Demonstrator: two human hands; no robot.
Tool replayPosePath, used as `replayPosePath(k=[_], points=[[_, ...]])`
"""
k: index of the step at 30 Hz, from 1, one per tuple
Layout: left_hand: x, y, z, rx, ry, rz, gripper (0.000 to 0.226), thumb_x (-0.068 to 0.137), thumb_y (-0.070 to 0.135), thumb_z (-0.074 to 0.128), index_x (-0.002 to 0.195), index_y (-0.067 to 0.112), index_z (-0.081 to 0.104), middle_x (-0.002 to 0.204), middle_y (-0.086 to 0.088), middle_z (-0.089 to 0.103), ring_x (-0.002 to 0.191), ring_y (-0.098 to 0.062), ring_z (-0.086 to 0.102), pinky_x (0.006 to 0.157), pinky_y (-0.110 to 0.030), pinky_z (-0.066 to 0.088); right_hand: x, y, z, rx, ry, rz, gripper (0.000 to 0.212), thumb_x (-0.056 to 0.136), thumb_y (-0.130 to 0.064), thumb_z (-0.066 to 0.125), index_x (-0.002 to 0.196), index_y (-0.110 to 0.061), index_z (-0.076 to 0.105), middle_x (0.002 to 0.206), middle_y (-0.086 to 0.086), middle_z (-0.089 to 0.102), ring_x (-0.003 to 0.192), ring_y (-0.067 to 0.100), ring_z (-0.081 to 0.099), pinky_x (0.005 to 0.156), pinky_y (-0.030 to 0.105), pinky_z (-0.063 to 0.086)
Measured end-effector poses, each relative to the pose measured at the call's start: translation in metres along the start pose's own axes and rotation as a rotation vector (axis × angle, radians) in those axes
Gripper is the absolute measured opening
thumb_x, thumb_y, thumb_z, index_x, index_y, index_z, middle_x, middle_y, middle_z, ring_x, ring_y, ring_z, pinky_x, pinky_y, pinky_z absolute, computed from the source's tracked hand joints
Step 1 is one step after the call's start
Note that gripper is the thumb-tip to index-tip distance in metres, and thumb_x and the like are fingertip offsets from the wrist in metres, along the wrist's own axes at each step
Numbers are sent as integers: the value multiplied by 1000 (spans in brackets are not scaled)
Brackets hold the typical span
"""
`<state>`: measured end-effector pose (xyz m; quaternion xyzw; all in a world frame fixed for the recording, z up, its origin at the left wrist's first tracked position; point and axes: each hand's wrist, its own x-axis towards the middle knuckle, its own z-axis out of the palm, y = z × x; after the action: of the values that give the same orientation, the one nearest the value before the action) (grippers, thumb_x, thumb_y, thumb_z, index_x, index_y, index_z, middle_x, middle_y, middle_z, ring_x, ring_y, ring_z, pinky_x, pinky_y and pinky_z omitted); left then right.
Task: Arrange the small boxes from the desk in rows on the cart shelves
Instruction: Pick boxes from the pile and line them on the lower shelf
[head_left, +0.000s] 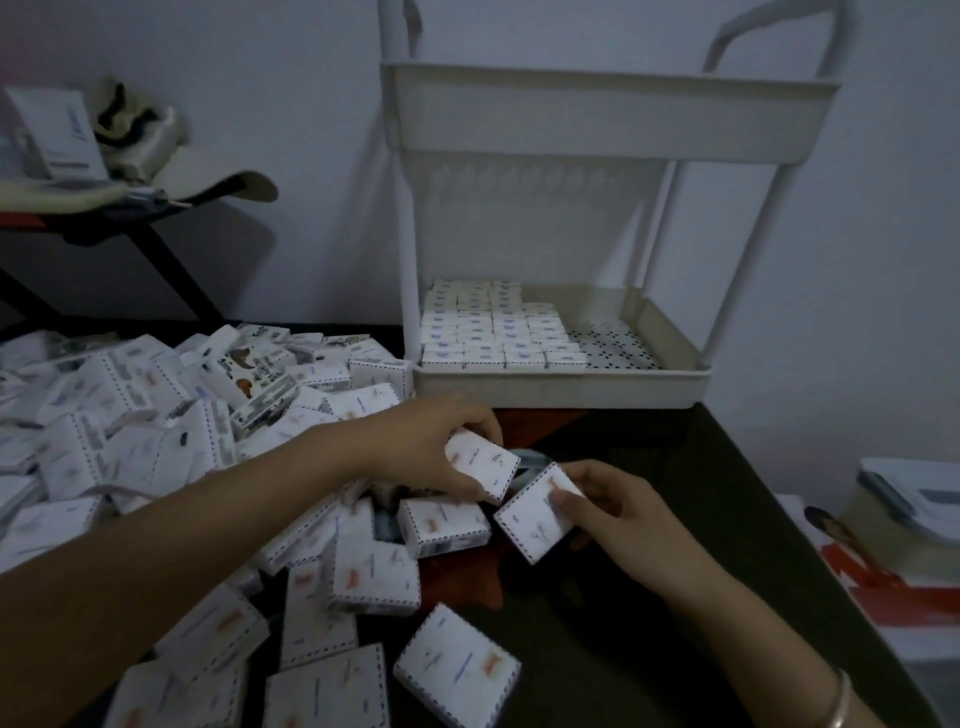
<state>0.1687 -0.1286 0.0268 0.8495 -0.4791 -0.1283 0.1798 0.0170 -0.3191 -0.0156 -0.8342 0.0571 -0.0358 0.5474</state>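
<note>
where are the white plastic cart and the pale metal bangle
white plastic cart (561, 387): head view, lower shelf's front wall
pale metal bangle (840, 699): head view, band on right wrist

White small boxes (156, 441) from 9 to 7 o'clock, dark dashed border, 1 orange mark on the face. Same white and dashed edge on the left held box (483, 465) and the right held box (540, 512). At 12 o'clock white cart (571, 387), shelf floor (613, 348) dotted with dark holes, rows of boxes (488, 332) white with bluish marks. Black desk (675, 519), dark red patch (457, 569) at the centre. At 5 o'clock pale gold bangle (839, 701); at 4 o'clock red and white paper (893, 597).
</note>
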Motion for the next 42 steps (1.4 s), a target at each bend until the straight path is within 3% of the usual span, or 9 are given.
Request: replayPosePath(k=[6,12,14,18,24,29,35,39,42], points=[[21,-2,4,-33,86,52,48,70,42,82,112,38,59,113,19,52,107,3,46,91,-27,45,5,5,-18,-93,45,7,23,95,-33,56,115,-44,54,104,-16,64,87,-9,63,66,14,53],[32,-5,5,-119,66,-25,59,57,69,70,112,50,57,113,21,53,105,-1,50,92,-33,48,15,6,-33,-49,45,-7,30,91,-36,59,120,-42,53,103,-9,65,82,4,66,62,19,55],[34,-6,3,-162,72,-62,58,62,62,76,115,50,55,112,22,55,101,1,54,88,-27,50,20,5,-35,34,19,4,32,88,-32,62,119,-36,55,100,-3,67,77,13,69,62,23,56],[37,-6,-9,-255,113,-60,42,74,34,82,108,41,59,96,14,65,76,2,60,64,-15,47,31,3,-41,140,-50,15,44,81,-22,70,121,-32,54,101,4,68,76,21,71,64,25,56],[43,-2,-31,-400,96,-61,43,82,-2,70,109,30,64,110,5,68,92,-10,69,82,-37,58,49,-1,-49,150,-104,-31,50,79,-16,73,122,-31,53,100,-4,70,85,24,71,70,29,58],[54,-6,-46,-259,174,21,34,85,25,73,113,41,64,113,16,65,99,-9,64,87,-32,55,71,-8,-60,35,-52,-110,44,88,-13,66,123,-37,53,107,-6,68,92,10,69,73,27,57],[85,-19,-57,-187,451,-53,12,86,35,69,92,25,69,95,13,68,92,2,62,83,-25,52,123,-17,-77,76,161,-173,42,93,-6,55,117,-41,54,111,-3,62,91,16,65,68,26,58],[107,-27,-60,-383,578,-194,24,86,32,71,106,29,57,88,10,73,75,-3,70,68,-22,57,176,-16,-82,167,475,-178,43,90,-8,60,124,-29,44,108,-1,60,86,17,65,56,15,50],[119,-31,-55,-474,615,-235,23,86,29,71,101,24,54,83,2,74,64,-6,70,58,-24,57,216,-17,-90,105,593,-194,36,92,-18,62,121,-27,43,114,-1,58,90,11,63,61,20,49]])
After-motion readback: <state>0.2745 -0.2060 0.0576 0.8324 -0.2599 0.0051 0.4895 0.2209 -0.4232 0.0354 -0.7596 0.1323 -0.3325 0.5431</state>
